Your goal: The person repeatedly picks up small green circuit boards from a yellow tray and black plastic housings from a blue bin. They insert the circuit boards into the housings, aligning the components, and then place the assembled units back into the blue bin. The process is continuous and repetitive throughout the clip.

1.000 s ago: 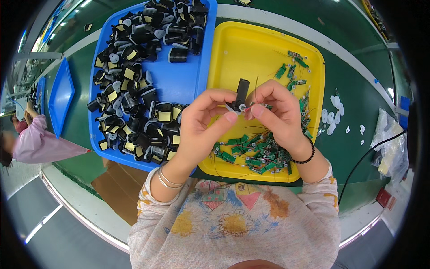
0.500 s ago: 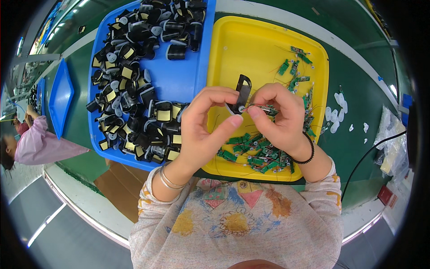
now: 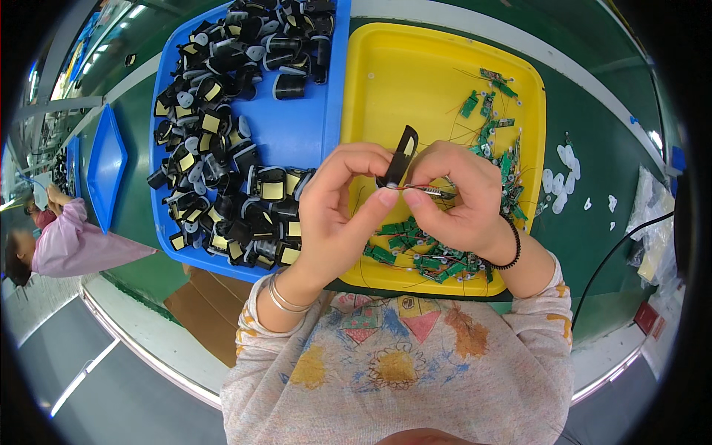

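My left hand [image 3: 337, 200] pinches a black plastic casing [image 3: 403, 154] between thumb and fingers, its long end tilted up and to the right. My right hand [image 3: 463, 196] grips a small circuit board [image 3: 439, 193] with thin red and dark wires; the wire ends reach the casing's lower end at my left thumb. Fingers cover much of the board. Both hands are over the yellow tray [image 3: 408, 81], where several green circuit boards [image 3: 449, 263] with wires lie along the near and right sides.
To the left, a blue tray [image 3: 293, 126] holds a heap of black casings [image 3: 211, 122], many with pale yellow pads. White oval pieces [image 3: 558, 182] and a plastic bag [image 3: 649, 215] lie at the right. Another person in a pink sleeve [image 3: 81, 237] works at the far left.
The casing has turned in my left hand, its upper end now leaning right and seen more edge-on. My right fingertips have shifted slightly left and lower, near the wire ends.
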Motion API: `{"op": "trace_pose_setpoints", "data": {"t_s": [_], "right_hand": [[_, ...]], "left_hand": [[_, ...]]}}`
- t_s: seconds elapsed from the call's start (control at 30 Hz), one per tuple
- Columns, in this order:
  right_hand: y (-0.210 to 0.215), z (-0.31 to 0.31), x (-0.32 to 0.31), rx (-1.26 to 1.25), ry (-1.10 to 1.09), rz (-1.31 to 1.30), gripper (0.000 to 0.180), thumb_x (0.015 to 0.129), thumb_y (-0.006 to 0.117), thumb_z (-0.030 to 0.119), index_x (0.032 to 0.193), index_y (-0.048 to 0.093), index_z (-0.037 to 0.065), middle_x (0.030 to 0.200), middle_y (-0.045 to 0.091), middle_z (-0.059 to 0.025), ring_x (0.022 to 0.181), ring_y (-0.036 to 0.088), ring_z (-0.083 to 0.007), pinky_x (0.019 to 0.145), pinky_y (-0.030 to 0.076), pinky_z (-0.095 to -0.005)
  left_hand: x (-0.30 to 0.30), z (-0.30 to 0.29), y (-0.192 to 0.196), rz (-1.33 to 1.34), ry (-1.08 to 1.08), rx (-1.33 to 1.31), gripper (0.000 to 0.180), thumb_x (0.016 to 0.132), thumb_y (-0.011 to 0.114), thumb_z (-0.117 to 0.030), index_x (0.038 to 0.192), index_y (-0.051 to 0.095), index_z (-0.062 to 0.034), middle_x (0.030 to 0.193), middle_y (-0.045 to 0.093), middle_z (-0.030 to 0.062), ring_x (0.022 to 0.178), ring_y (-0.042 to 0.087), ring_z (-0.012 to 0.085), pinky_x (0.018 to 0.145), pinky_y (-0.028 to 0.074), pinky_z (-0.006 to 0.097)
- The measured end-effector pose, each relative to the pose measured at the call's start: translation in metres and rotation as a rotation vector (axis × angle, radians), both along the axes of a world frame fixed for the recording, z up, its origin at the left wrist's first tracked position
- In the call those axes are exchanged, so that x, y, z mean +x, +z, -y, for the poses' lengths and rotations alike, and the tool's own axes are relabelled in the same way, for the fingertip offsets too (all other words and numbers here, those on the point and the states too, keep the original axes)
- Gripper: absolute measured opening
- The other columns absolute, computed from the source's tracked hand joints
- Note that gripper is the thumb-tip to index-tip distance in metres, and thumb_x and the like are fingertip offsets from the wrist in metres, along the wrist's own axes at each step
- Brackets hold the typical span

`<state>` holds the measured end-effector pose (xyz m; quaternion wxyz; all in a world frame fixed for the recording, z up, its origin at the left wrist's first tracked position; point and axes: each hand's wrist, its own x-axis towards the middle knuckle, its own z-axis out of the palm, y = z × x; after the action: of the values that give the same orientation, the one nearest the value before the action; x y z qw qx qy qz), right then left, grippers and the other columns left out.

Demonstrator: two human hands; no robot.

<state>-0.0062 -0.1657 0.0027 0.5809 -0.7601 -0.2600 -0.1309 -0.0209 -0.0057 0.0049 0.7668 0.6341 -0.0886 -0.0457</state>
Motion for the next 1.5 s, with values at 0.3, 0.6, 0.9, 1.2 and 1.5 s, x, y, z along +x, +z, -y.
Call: {"op": "trace_pose_setpoints", "data": {"t_s": [0.3, 0.6, 0.9, 1.2, 1.5], "right_hand": [[0.002, 0.001, -0.001, 0.020, 0.038, -0.051, 0.010, 0.071, 0.063, 0.005, 0.076, 0.055, 0.001, 0.067, 0.055, -0.0089, 0.057, 0.056, -0.0211, 0.051, 0.044, -0.0271], [-0.002, 0.003, -0.001, 0.125, 0.055, -0.132, 0.006, 0.076, 0.061, 0.004, 0.080, 0.057, 0.001, 0.071, 0.056, -0.0083, 0.060, 0.056, -0.0187, 0.052, 0.044, -0.0261], [-0.003, 0.001, 0.001, 0.046, 0.125, -0.160, 0.005, 0.074, 0.062, 0.006, 0.077, 0.059, 0.005, 0.071, 0.057, -0.0054, 0.062, 0.055, -0.0166, 0.053, 0.043, -0.0249], [-0.005, 0.006, 0.003, 0.064, 0.232, -0.229, 0.008, 0.075, 0.063, 0.010, 0.078, 0.059, 0.004, 0.073, 0.056, -0.0067, 0.062, 0.055, -0.0174, 0.055, 0.043, -0.0256], [0.000, 0.007, 0.007, 0.037, 0.337, -0.131, 0.015, 0.074, 0.065, 0.014, 0.082, 0.060, 0.003, 0.078, 0.058, -0.0070, 0.066, 0.054, -0.0175, 0.056, 0.042, -0.0252]], "left_hand": [[-0.002, -0.004, 0.000, 0.085, -0.054, 0.060, 0.019, 0.074, 0.061, 0.002, 0.091, 0.052, 0.0020, 0.099, 0.053, 0.0120, 0.093, 0.051, 0.0175, 0.085, 0.039, 0.028], [0.007, -0.003, -0.001, -0.005, -0.118, -0.014, 0.026, 0.068, 0.070, 0.000, 0.082, 0.049, -0.0024, 0.114, 0.049, 0.0164, 0.108, 0.049, 0.0222, 0.090, 0.039, 0.032], [0.008, -0.008, 0.002, -0.091, -0.082, -0.014, 0.035, 0.062, 0.074, 0.002, 0.083, 0.047, -0.0034, 0.104, 0.054, 0.0145, 0.103, 0.052, 0.0198, 0.088, 0.040, 0.030], [0.004, -0.007, 0.005, 0.069, -0.006, 0.221, 0.052, 0.060, 0.073, 0.003, 0.107, 0.052, 0.0010, 0.098, 0.059, 0.0099, 0.091, 0.055, 0.0156, 0.083, 0.042, 0.028], [-0.002, -0.011, 0.003, 0.219, 0.069, 0.270, 0.047, 0.058, 0.073, 0.003, 0.102, 0.058, 0.0009, 0.092, 0.062, 0.0087, 0.084, 0.056, 0.0166, 0.077, 0.044, 0.027]]}}
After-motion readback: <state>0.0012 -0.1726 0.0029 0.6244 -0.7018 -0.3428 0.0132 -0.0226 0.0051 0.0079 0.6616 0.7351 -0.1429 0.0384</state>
